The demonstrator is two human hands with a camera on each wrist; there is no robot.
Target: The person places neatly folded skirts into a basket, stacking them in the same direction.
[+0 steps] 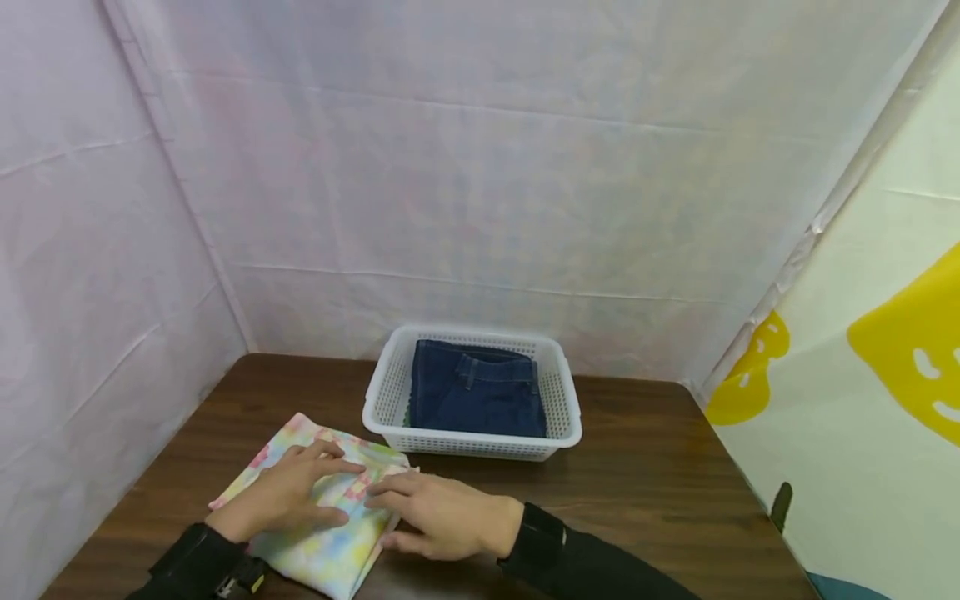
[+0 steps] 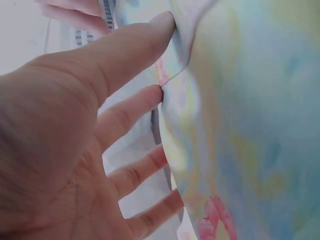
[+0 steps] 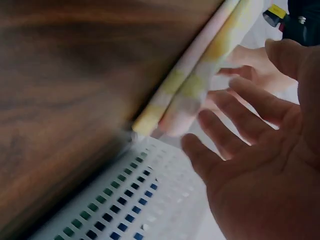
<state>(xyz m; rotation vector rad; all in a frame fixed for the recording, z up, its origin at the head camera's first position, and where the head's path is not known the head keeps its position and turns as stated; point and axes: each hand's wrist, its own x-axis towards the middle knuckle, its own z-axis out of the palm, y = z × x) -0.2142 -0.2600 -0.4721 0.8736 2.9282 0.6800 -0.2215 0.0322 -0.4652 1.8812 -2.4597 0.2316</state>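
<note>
A folded pastel cloth (image 1: 330, 562) with pink, yellow and blue blotches lies at the front left of the table, its layers showing along one side in the right wrist view. My left hand (image 1: 288, 492) rests on top of it with fingers spread; in the left wrist view its thumb and fingertips meet the fabric (image 2: 250, 100). Over the cloth's right edge is my right hand (image 1: 442, 512), fingers extended and grasping nothing. Seen from the right wrist, its fingers (image 3: 220, 132) are loosely spread close to the folded edge (image 3: 192, 82).
Behind the cloth stands a white perforated plastic basket (image 1: 382, 400) holding folded dark blue jeans (image 1: 480, 392). The dark wood-grain table (image 1: 637, 483) extends to the right. White fabric walls (image 1: 480, 167) enclose the back and left; yellow smiling shapes (image 1: 922, 350) mark the right one.
</note>
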